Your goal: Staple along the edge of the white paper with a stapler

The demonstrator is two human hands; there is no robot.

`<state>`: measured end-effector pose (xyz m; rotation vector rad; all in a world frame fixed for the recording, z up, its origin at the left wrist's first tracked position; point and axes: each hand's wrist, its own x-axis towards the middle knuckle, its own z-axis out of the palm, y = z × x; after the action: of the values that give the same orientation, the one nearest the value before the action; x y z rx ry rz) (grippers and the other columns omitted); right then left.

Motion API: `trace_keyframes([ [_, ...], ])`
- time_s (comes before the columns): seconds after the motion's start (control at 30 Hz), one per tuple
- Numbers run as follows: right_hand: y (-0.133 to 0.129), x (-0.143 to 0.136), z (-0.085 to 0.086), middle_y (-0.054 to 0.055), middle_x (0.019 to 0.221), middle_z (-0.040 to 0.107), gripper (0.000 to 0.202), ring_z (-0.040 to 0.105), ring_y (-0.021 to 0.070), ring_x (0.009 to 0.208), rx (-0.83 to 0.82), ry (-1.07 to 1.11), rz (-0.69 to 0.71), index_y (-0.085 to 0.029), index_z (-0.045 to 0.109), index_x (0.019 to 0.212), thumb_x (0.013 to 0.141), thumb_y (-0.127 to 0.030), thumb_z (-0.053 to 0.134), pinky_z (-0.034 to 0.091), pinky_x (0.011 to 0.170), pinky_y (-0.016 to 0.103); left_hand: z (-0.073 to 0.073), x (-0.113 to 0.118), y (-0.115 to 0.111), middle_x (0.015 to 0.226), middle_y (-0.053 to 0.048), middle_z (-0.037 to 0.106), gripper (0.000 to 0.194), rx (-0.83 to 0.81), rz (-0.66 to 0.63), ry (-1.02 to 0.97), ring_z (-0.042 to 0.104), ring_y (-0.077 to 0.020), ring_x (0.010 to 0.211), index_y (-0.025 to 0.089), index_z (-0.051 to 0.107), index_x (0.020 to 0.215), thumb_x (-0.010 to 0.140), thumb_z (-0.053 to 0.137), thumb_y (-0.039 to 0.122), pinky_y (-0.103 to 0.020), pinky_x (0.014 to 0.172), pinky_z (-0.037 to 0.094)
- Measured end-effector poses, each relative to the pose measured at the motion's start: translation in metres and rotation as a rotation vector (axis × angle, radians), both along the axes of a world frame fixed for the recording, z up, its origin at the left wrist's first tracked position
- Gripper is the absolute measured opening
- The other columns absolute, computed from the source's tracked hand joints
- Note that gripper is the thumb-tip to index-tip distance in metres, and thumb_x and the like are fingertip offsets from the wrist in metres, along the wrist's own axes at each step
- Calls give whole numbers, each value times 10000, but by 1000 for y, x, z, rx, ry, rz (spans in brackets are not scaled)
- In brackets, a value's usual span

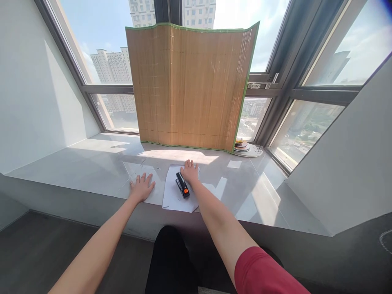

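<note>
My left hand (142, 188) lies flat on the tiled window sill (101, 167), fingers spread, left of a white sheet of paper (171, 196). My right hand (190, 171) rests on the upper right part of that paper with its fingers stretched out. A black stapler (183, 185) with an orange patch at its near end lies on the paper, just left of my right wrist. Neither hand is around the stapler. Small dark bits lie on the sill between my left hand and the paper, too small to name. The paper's near edge reaches over the sill's front edge.
A folded bamboo mat (196, 90) with green edging stands upright against the window (269, 81) at the back. Behind its right corner is a stack of plates or discs (245, 149). Slanting walls (343, 163) bound the sill. My dark-clothed leg (171, 261) is below its front edge.
</note>
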<state>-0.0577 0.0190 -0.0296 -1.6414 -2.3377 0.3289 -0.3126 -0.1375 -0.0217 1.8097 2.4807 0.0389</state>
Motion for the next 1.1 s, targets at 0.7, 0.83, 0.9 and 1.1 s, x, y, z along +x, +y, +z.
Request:
trace_keyframes([
  [0.7, -6, 115, -3, 186, 1776, 79, 810, 82, 269, 1671, -20, -64, -155, 9, 139, 1695, 1064, -487, 249, 55, 1334, 509, 0, -2, -2, 1802, -96, 114, 732, -3, -11, -6, 105, -438, 1647, 292, 221, 1724, 1056, 198, 589, -760, 1228, 173],
  [0.83, -9, 144, -5, 202, 1769, 130, 799, 116, 276, 1666, 4, -54, -190, 11, 172, 1690, 1066, -480, 266, 53, 1332, 511, 4, 0, -2, 1788, -154, 160, 724, 30, 14, -21, 123, -482, 1633, 223, 292, 1705, 1053, 264, 536, -795, 1211, 170],
  [0.9, -10, 148, -4, 204, 1768, 143, 781, 123, 279, 1665, 4, -52, -190, 0, 191, 1690, 1071, -472, 262, 62, 1329, 517, 8, 14, 0, 1754, -223, 236, 685, 146, -25, -60, 110, -500, 1629, 125, 412, 1637, 1053, 304, 465, -799, 1224, 120],
  [1.1, -8, 144, 7, 215, 1767, 146, 765, 116, 281, 1665, -21, -57, -152, 6, 202, 1684, 1075, -451, 277, 82, 1323, 506, -5, 136, 28, 1702, -115, 395, 519, 339, -403, -249, 369, -219, 1583, 178, 548, 1493, 1044, 295, 239, -348, 1299, 331],
])
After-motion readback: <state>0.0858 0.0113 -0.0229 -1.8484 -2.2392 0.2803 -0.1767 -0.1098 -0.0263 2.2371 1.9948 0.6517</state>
